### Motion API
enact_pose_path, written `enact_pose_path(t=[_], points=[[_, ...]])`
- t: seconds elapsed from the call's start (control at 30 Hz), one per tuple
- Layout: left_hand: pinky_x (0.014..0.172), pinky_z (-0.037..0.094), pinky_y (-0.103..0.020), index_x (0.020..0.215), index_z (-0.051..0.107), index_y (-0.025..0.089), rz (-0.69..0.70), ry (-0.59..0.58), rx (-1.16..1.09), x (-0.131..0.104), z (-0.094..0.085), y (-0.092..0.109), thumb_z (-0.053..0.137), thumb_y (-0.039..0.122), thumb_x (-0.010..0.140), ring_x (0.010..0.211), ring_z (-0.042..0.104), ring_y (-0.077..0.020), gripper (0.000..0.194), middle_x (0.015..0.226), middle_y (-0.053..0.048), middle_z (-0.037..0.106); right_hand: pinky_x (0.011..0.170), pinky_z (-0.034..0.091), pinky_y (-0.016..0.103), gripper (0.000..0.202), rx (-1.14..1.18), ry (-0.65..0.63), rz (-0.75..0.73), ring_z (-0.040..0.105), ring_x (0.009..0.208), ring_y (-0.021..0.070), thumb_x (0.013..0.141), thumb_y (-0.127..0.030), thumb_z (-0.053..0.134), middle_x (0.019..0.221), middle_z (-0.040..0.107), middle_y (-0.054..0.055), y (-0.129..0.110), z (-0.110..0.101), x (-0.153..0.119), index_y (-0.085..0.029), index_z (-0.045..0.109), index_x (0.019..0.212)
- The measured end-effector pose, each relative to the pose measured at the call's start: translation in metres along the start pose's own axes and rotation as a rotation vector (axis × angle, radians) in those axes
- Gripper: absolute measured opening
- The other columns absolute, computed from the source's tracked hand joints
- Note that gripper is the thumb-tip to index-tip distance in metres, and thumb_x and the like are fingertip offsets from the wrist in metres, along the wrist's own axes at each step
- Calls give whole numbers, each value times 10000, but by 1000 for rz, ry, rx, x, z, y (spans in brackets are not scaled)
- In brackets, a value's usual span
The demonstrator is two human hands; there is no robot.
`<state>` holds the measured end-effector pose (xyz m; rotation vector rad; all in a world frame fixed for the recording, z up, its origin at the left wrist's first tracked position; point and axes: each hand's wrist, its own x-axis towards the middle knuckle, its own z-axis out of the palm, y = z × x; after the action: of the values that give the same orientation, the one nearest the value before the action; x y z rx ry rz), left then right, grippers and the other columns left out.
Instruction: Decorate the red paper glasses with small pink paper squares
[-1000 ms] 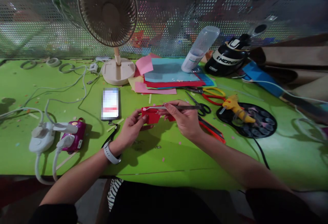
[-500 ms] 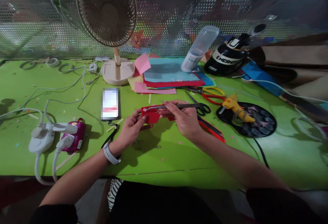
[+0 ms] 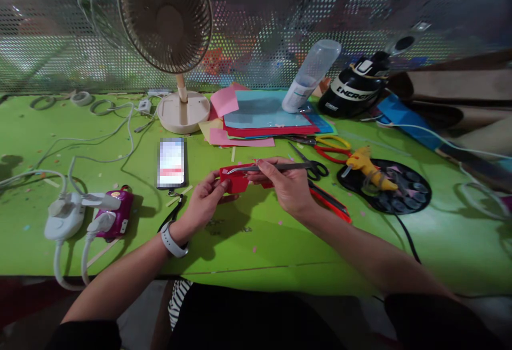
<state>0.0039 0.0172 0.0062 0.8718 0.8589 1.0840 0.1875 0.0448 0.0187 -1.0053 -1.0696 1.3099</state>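
Observation:
My left hand (image 3: pixel 206 198) is closed on the left end of a small piece of red paper (image 3: pixel 239 183), held above the table. My right hand (image 3: pixel 291 187) pinches a pair of tweezers (image 3: pixel 256 167). Their bent tip meets a tiny pale pink piece (image 3: pixel 225 171) at the paper's upper left corner; whether the tips grip it I cannot tell. Just beyond the right hand lie dark-handled scissors (image 3: pixel 318 170) and a red and black cutter (image 3: pixel 330 203). Part of the red paper is hidden behind my right fingers.
A phone (image 3: pixel 172 162) lies left of my hands, near plugged power adapters (image 3: pixel 114 214). Behind stand a fan (image 3: pixel 184 112), stacked coloured paper (image 3: pixel 260 110), a clear bottle (image 3: pixel 310 78) and a black jug (image 3: pixel 354 91). Right are red-yellow pliers (image 3: pixel 332 147) and a yellow glue gun (image 3: pixel 370 168) on a black palette (image 3: pixel 416 192).
Almost nothing differs. Both hands keep their hold on the red paper and the tweezers, and the tip stays at the same corner. The view has shifted very slightly.

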Motion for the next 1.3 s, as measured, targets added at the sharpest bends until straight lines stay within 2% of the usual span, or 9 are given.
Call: enact_pose_path(t=[0.13,0.23,0.4,0.6,0.8,1.0,1.13,1.3], points=[[874,585,-388,1102,622,188,-8,7,-14,1,-1,0,747,388,803,1018,687,-231,381,1125,-80,715,622,641,289,262,-28,7,-57,748,637,190,764,-435,772,715,762,18,-2,-2,-2,-194,698,835],[870,586,-394,1110,627,189,-31,-6,-20,1,-2,-1,757,394,793,991,693,-227,400,1045,-65,730,634,642,285,238,-13,-6,-77,750,651,183,778,-422,765,767,772,20,-2,-3,-3,-201,695,830],[874,586,-389,1087,641,183,-41,-16,-5,-1,0,2,770,418,777,980,693,-223,410,1016,-54,729,650,647,303,228,-25,-49,-67,746,637,180,781,-405,767,746,769,18,-2,-3,-3,-194,692,822],[882,583,-400,1106,639,189,-45,-21,9,0,0,2,764,425,780,964,696,-218,422,998,-46,730,620,640,291,262,-36,-14,-59,745,629,184,765,-431,771,735,767,26,-1,-2,-2,-190,676,807],[906,574,-418,1116,645,188,-42,-25,9,0,0,1,760,426,784,966,693,-219,425,995,-52,729,664,646,308,291,-18,-29,-38,745,632,180,747,-448,780,743,764,21,-2,0,-2,-194,656,814],[898,580,-406,1106,645,189,-35,-24,6,-1,1,2,758,400,795,992,687,-215,393,1116,-66,710,603,634,285,316,5,-25,-28,735,594,177,744,-437,786,692,745,4,-3,-1,-2,-192,625,861],[901,579,-414,1117,640,192,-46,-28,12,-1,0,1,756,404,795,992,689,-221,403,1094,-66,717,625,635,294,317,-7,-37,-25,741,613,184,750,-444,780,697,746,7,-6,-2,-3,-193,625,865],[890,582,-409,1096,640,181,-48,-12,-16,-1,0,1,774,402,776,961,693,-216,411,1025,-60,726,515,599,244,326,-39,3,-27,736,589,186,726,-465,794,699,753,20,-13,-1,-6,-198,627,810]])
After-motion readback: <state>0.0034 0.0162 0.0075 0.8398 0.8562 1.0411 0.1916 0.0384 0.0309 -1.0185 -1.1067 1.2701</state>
